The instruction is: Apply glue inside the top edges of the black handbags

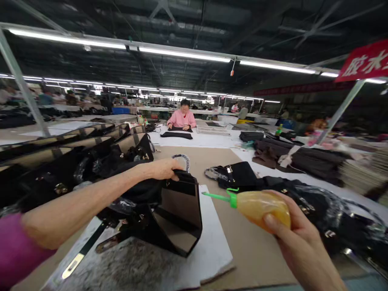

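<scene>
A black handbag (pixel 178 214) lies on its side on a stained white board (pixel 216 238), its open end with a beige lining turned toward the right. My left hand (pixel 166 169) is closed on the bag's upper edge; the fingertips are partly hidden behind it. In my right hand (pixel 291 226) is a squeeze bottle (pixel 263 208) of amber liquid, held level, with a green nozzle (pixel 216 196) pointing left at the bag's opening. The nozzle tip is apart from the bag. A black strap with a gold metal end (pixel 72 266) hangs over the board at the lower left.
Rows of black bags (pixel 60 161) crowd the left side. More black bags with wrapped handles (pixel 321 202) lie along the right. Across the table a person in pink (pixel 182 118) handles a dark piece. Metal posts (pixel 22 76) stand at both sides.
</scene>
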Demonstrator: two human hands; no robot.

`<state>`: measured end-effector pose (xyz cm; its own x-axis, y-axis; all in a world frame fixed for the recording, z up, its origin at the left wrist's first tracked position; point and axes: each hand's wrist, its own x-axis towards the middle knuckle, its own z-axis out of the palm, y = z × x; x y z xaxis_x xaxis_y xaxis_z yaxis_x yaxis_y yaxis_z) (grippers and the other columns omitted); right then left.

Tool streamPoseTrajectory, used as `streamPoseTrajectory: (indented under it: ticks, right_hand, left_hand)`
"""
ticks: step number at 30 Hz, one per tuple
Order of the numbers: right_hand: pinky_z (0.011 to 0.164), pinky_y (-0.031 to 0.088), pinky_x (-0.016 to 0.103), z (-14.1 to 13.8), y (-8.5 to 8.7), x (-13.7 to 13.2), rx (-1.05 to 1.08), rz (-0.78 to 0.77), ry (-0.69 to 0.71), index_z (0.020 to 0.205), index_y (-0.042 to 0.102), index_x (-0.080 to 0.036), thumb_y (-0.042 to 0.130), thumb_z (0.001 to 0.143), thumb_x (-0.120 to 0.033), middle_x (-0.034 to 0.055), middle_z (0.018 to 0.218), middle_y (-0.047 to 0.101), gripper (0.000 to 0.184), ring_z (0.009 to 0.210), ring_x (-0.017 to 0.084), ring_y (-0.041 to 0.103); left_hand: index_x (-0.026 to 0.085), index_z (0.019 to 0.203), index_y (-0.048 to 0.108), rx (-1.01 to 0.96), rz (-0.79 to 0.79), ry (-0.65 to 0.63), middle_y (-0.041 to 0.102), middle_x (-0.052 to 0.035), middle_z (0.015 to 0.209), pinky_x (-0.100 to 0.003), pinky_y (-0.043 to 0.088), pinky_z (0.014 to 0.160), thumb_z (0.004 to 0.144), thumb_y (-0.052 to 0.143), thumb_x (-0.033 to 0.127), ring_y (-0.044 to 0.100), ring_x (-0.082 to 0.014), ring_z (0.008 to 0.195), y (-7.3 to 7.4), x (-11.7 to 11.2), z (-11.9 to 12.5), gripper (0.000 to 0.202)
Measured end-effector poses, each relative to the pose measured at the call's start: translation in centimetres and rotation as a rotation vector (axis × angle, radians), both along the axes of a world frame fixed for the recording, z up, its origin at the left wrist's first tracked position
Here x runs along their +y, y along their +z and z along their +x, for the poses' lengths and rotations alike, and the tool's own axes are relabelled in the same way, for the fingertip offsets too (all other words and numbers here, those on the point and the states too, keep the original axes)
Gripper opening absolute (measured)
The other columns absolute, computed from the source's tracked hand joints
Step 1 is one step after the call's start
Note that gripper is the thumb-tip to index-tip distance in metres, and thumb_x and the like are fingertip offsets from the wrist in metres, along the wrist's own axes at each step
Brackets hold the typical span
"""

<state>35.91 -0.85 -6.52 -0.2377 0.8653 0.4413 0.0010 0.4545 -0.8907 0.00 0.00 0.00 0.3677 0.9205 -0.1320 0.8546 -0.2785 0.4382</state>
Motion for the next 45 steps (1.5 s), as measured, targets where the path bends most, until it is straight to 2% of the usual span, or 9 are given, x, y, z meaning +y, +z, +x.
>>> streamPoseTrajectory:
  ticks: [5, 9, 13, 22, 28, 33, 37, 40, 45]
  right_hand:
    - [0.065, 0.053, 0.022, -1.5, 1.7, 0.7, -0.143, 0.128, -0.151, 0.112, 0.057, -0.023, 0.074, 0.072, -0.046, 0.0051, 0.101, 0.065, 0.049, 0.083, 0.023, 0.063]
    - [0.064, 0.052, 0.021, -2.4, 2.3, 1.6, -0.18, 0.232, -0.153, 0.111, 0.057, -0.026, 0.073, 0.073, -0.047, 0.0027, 0.102, 0.064, 0.046, 0.077, 0.02, 0.062]
    - [0.065, 0.05, 0.021, -3.0, 2.7, 2.5, -0.213, 0.282, -0.138, 0.111, 0.057, -0.027, 0.071, 0.075, -0.047, 0.001, 0.102, 0.063, 0.043, 0.076, 0.018, 0.061]
    - [0.068, 0.05, 0.022, -3.5, 2.9, 3.3, -0.274, 0.422, -0.147, 0.11, 0.057, -0.025, 0.067, 0.08, -0.046, 0.001, 0.1, 0.061, 0.038, 0.078, 0.018, 0.059]
    - [0.072, 0.049, 0.019, -3.4, 2.5, 2.8, -0.339, 0.538, -0.128, 0.11, 0.057, -0.026, 0.065, 0.082, -0.044, 0.0005, 0.102, 0.062, 0.034, 0.08, 0.017, 0.06]
    - [0.072, 0.05, 0.018, -3.0, 2.1, 2.5, -0.356, 0.501, -0.084, 0.11, 0.057, -0.027, 0.066, 0.083, -0.042, -0.0002, 0.099, 0.063, 0.032, 0.079, 0.017, 0.061]
    - [0.074, 0.05, 0.021, -2.8, 2.3, 3.0, -0.297, 0.466, -0.143, 0.11, 0.057, -0.026, 0.068, 0.08, -0.044, 0.0012, 0.103, 0.062, 0.036, 0.08, 0.018, 0.061]
    - [0.073, 0.051, 0.023, -2.8, 2.3, 3.3, -0.274, 0.454, -0.155, 0.111, 0.057, -0.025, 0.068, 0.08, -0.044, 0.0025, 0.106, 0.061, 0.038, 0.081, 0.019, 0.061]
    - [0.076, 0.05, 0.023, -2.5, 1.2, 3.4, -0.296, 0.385, -0.135, 0.111, 0.057, -0.026, 0.068, 0.079, -0.044, 0.0014, 0.106, 0.061, 0.038, 0.082, 0.018, 0.061]
  left_hand:
    - [0.017, 0.088, 0.066, -0.038, -0.092, 0.013, 0.063, 0.0038, 0.077, -0.019, 0.041, 0.066, 0.069, 0.058, 0.012, 0.055, -0.0149, 0.077, 0.1, 1.3, 0.1, 0.021]
    - [0.017, 0.089, 0.068, -0.034, -0.189, 0.017, 0.064, 0.0036, 0.075, -0.019, 0.042, 0.064, 0.07, 0.059, 0.012, 0.057, -0.0145, 0.074, 0.0, 2.8, 0.2, 0.022]
    - [0.019, 0.096, 0.069, -0.018, -0.197, 0.005, 0.067, 0.0036, 0.08, -0.02, 0.043, 0.068, 0.068, 0.063, 0.012, 0.058, -0.0152, 0.077, -0.1, 4.0, 0.5, 0.029]
    - [0.017, 0.088, 0.07, 0.048, -0.204, 0.017, 0.067, 0.0022, 0.074, -0.022, 0.043, 0.064, 0.064, 0.067, 0.016, 0.057, -0.017, 0.073, 0.0, 5.0, 1.3, 0.024]
    - [0.019, 0.088, 0.07, 0.044, -0.224, -0.007, 0.067, 0.004, 0.073, -0.021, 0.044, 0.063, 0.066, 0.065, 0.015, 0.058, -0.015, 0.071, -0.1, 5.2, 1.1, 0.023]
    - [0.02, 0.09, 0.07, 0.048, -0.235, -0.035, 0.067, 0.0046, 0.074, -0.02, 0.044, 0.065, 0.065, 0.065, 0.015, 0.059, -0.0147, 0.074, -0.5, 5.6, 1.1, 0.025]
    - [0.018, 0.092, 0.07, 0.053, -0.242, -0.042, 0.067, 0.0034, 0.074, -0.02, 0.045, 0.063, 0.067, 0.064, 0.015, 0.059, -0.015, 0.072, -0.8, 5.7, 1.4, 0.025]
    - [0.019, 0.093, 0.07, 0.064, -0.222, -0.04, 0.068, 0.0034, 0.078, -0.019, 0.044, 0.066, 0.067, 0.063, 0.014, 0.059, -0.0153, 0.077, -0.7, 5.6, 1.6, 0.027]
    - [0.019, 0.092, 0.07, 0.094, -0.221, -0.036, 0.068, 0.0035, 0.076, -0.02, 0.044, 0.065, 0.067, 0.064, 0.016, 0.059, -0.0152, 0.074, -0.2, 5.3, 1.9, 0.026]
